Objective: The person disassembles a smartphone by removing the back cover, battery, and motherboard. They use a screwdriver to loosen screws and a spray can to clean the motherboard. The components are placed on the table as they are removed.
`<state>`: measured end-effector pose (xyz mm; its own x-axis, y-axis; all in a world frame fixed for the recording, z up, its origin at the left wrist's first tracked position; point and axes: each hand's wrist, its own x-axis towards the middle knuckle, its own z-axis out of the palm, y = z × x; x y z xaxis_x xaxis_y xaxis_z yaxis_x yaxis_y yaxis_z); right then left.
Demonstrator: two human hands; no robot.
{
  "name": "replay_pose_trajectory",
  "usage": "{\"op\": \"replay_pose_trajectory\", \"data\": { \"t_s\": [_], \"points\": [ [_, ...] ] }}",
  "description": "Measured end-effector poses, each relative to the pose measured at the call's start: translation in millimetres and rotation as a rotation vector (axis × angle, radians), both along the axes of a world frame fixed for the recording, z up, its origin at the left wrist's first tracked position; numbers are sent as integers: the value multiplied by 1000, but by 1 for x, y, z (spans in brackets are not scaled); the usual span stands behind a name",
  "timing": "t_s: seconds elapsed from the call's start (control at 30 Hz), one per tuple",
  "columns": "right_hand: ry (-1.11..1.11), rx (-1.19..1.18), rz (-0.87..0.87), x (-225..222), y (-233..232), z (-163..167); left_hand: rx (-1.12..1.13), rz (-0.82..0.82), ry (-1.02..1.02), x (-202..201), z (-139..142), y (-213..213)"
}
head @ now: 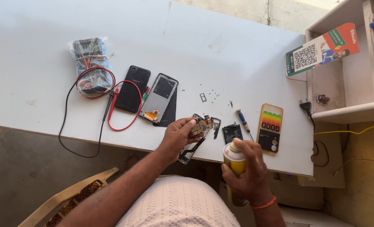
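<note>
The opened phone frame [194, 138], its small circuit board exposed on top, was held over the near edge of the white worktop [220, 50], its lower end hanging past that edge. The left hand [179, 135] was closed around its upper part, thumb across the board and fingers curled beneath. Just to the right, the right hand [246, 170] was wrapped tightly around a yellow spray can [235, 162], with the forefinger resting on the nozzle at the top, the can tilted toward the frame and held below the worktop's edge. Between the two hands, on the worktop, lay a small dark metal part [216, 125] and a dark square module [232, 133], with a blue-handled screwdriver [244, 122] just beside it and a phone back cover with coloured stripes [270, 127] beyond. Tiny screws [214, 95] were scattered farther back. To the left lay a detached screen panel [159, 99], next to a black phone [132, 88], and well apart from those a plastic-wrapped multimeter [90, 63] with red and black test leads [111, 103] looping out from it.
</note>
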<state>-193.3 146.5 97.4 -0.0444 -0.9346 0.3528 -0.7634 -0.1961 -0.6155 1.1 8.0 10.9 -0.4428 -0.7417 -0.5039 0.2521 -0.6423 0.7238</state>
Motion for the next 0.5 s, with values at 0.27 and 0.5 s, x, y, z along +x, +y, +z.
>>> {"op": "replay_pose_trajectory", "data": {
  "t_s": [0.27, 0.5],
  "points": [
    [141, 223, -1, 41, -33, -3, 150, -37, 107, 1, -11, -1],
    [232, 384, -48, 49, -51, -22, 113, -86, 79, 1, -13, 0]
  ]
}}
